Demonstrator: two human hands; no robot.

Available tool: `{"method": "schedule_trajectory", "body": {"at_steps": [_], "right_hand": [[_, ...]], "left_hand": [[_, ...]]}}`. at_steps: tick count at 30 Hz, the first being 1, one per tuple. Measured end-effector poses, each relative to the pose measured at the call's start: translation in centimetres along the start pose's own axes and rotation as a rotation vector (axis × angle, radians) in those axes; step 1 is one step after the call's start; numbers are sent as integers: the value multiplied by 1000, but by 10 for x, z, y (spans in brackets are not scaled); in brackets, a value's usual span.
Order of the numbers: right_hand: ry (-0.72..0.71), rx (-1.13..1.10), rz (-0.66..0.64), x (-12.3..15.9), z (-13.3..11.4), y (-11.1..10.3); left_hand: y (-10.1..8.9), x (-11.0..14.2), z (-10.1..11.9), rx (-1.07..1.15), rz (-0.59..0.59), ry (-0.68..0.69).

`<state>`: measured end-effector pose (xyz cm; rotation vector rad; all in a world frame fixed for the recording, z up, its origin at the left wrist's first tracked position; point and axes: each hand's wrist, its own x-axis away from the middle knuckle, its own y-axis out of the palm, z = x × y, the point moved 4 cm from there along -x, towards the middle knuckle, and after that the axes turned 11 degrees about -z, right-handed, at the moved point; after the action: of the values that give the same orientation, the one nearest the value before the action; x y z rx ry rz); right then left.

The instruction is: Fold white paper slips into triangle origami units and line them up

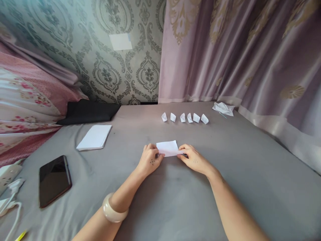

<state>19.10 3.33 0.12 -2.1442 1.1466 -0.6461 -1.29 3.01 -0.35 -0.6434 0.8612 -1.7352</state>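
Observation:
A white sheet of paper (167, 147) is held up between my two hands over the grey cloth. My left hand (150, 158) pinches its left lower corner, thumb in front. On the other side, my right hand (191, 157) grips the right lower corner in the same way. The lower edge looks turned up or folded between the thumbs, though the fingers partly hide it. Farther back stands a row of several small folded white paper pieces (190, 117), spaced unevenly.
A stack of white paper (94, 137) lies at the left, with a dark phone (55, 180) nearer me. Power strips (9, 175) with a white cable sit at the left edge. Crumpled white paper (223, 108) rests at the back right, by the curtain (225, 57). Black cloth (90, 112) lies back left.

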Motion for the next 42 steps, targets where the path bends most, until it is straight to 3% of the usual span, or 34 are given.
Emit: {"method": "schedule_trajectory", "body": {"at_steps": [5, 10, 19, 42], "right_hand": [[77, -52, 103, -8, 3, 3], [101, 77, 229, -15, 8, 9], [150, 235, 333, -20, 9, 17], [241, 299, 355, -22, 8, 20]], "left_hand": [[6, -2, -11, 25, 117, -119], [11, -3, -13, 10, 152, -135], [12, -1, -13, -22, 212, -137], [9, -4, -9, -19, 115, -228]]}}
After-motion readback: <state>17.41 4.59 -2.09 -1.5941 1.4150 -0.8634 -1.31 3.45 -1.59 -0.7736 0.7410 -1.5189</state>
